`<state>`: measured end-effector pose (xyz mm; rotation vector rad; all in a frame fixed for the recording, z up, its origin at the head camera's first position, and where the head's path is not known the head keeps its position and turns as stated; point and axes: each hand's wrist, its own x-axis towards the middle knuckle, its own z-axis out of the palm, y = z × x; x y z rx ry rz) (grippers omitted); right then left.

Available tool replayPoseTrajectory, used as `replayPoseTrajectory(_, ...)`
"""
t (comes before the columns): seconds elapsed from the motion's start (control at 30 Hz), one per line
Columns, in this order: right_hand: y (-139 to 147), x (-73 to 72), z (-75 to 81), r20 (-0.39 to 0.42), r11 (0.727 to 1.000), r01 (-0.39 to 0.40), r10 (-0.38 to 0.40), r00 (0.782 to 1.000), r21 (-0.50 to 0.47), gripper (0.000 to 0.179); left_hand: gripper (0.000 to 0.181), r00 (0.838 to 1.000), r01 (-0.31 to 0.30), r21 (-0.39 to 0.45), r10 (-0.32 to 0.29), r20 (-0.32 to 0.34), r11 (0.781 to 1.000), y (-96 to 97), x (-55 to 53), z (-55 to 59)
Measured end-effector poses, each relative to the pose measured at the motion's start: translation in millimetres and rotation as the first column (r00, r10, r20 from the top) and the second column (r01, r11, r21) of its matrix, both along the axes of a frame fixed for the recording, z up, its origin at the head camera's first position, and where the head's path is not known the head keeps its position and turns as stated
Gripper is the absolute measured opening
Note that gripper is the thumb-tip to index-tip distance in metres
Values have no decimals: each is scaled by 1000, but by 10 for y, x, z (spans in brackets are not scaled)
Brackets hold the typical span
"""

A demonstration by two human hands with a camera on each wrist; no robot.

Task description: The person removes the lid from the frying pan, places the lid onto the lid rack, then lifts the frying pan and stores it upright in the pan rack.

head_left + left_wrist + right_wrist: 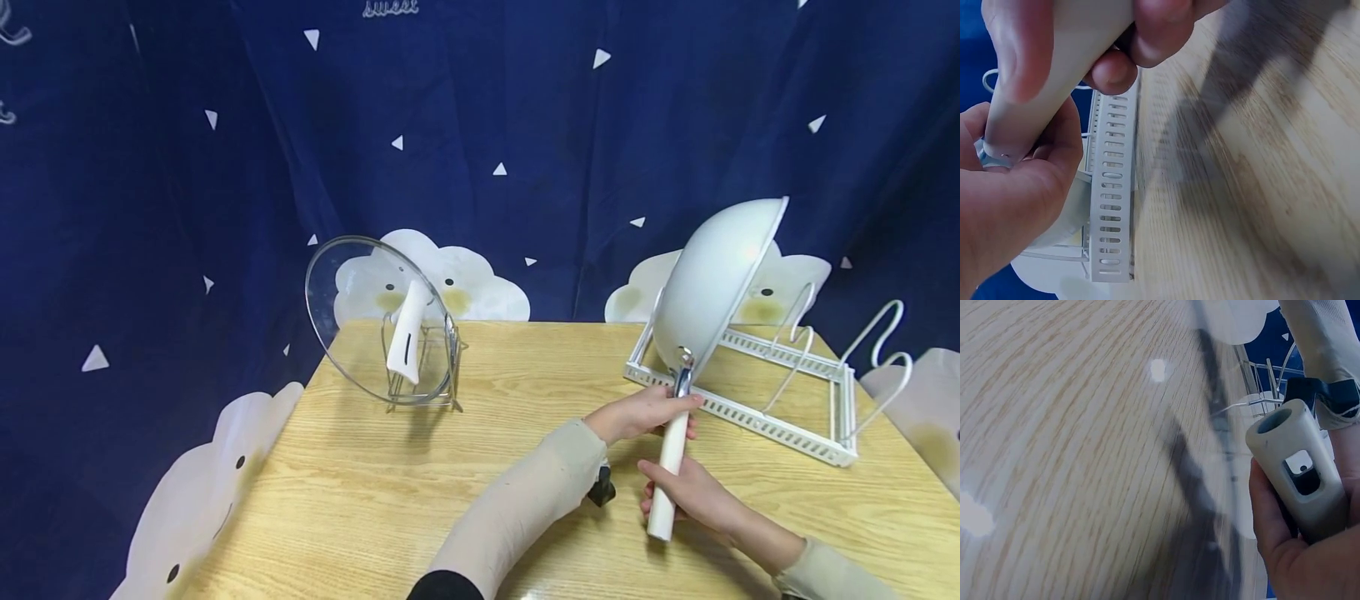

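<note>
A deep white pan (708, 283) stands tilted on its edge over the left end of a white rack (757, 419), its hollow side turned to the right. Both hands are on its pale handle (672, 450). My left hand (645, 411) grips the handle close to the metal neck, thumb laid across it. Nearer the handle's end, my right hand (693, 492) holds it with the thumb along the top. In the right wrist view the handle's end (1272, 425) shows a slot. Whether the pan's lower edge touches the rack is hidden.
At the back left, a glass lid (348, 350) leans in a wire stand (450, 392), along with something having a white handle (407, 337). Curved white wire dividers (885, 358) rise from the rack's right part. A dark blue curtain (525, 100) hangs behind the wooden table (360, 508).
</note>
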<state>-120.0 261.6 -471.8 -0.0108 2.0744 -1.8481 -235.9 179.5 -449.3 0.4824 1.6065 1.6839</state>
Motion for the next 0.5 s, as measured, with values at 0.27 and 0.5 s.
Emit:
replayPoseTrajectory(0.27,83,0,22,-4,995,-34,35,999,93,44,22,999,34,-6,-34,-6,999,-58,-58,8)
replayPoseTrajectory(0.5,234,18,55,-34,983,-109,115,993,144,44,20,999,35,-43,-37,-28,998,-135,-98,-3)
